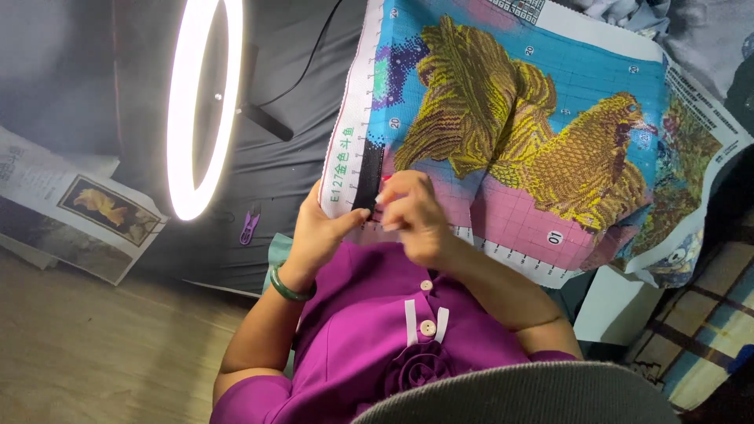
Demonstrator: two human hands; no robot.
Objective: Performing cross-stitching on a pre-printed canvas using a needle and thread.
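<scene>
Cross-stitch canvas (503, 149) is spread directly ahead of the hands, long axis running away up-right. Left hand (318, 232) is clamped on the near bordered edge. Right hand (416, 216), fingers pinched closed just beside it, lies over the canvas; needle not discernible.

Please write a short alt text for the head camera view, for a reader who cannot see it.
A person in a purple buttoned top holds the edge of a large cross-stitch cloth with a golden fish on blue and pink, left hand gripping the border, right hand pinching at the stitches. A lit white ring lamp, small purple thread snips and a printed pattern sheet lie on the left.
</scene>
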